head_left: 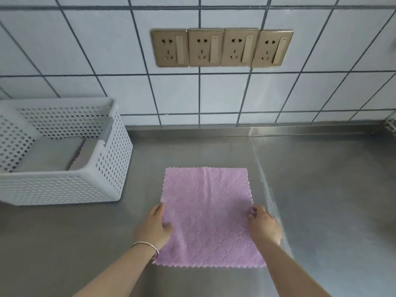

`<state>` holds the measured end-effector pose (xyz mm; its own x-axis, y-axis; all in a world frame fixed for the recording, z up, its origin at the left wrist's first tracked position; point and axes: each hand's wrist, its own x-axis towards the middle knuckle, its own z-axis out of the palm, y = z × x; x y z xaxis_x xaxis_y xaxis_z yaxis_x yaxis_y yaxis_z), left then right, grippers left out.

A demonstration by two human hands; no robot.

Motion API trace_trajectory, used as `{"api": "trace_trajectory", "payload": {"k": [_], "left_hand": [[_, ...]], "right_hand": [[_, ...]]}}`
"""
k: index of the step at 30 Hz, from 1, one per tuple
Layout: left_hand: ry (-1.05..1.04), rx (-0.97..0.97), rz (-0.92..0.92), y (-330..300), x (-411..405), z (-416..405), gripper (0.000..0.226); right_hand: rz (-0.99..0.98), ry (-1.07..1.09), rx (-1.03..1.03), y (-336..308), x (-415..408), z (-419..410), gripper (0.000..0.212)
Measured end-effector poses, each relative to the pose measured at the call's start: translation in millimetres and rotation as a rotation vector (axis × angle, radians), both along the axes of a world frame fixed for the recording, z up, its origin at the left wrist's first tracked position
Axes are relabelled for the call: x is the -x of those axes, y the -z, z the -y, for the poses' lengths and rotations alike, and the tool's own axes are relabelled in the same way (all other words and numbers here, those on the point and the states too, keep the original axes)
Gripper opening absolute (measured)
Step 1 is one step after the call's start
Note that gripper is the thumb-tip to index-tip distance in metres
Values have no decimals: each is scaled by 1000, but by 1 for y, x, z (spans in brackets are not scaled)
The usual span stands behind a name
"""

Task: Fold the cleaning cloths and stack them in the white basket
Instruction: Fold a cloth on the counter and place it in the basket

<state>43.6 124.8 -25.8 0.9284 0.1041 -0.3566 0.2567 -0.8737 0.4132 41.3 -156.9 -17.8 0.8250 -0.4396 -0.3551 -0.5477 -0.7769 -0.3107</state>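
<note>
Both hands [154, 225] [264, 224] at pink cloth's [206, 215] side edges

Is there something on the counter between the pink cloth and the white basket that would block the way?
Nothing visible does. The cloth lies flat, both hands on its side edges, and the bare counter separates it from the basket at its left. The basket is open on top.

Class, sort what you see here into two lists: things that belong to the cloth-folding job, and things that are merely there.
Part of the job:
pink cloth, spread flat on the counter
white basket, at the left
grey cloth, folded, in the basket
left hand and right hand, at the cloth's side edges

Merely there:
sockets on the tiled wall
steel counter
bracelet
</note>
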Motion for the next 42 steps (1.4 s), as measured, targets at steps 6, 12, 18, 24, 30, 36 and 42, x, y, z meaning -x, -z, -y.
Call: {"api": "trace_trajectory", "payload": {"k": [6,12,18,24,30,36,42], "left_hand": [[-43,-59,-7,0,18,-56,73],[-159,2,78,17,34,-83,65],[147,-117,453,23,54,-86,37],[751,-59,494,28,73,-80,51],[758,-162,506,23,66,-71,33],[430,-78,403,8,57,-87,38],[80,82,197,-13,47,-109,18]], "right_hand": [[21,35,-96,3,-12,-57,15],[25,71,-45,5,4,-61,21],[329,-293,193,17,28,-48,21],[461,-962,187,25,66,-67,34],[506,-956,172,30,69,-76,29],[417,-657,103,23,58,-60,35],[275,-230,-311,-14,43,-46,44]]}}
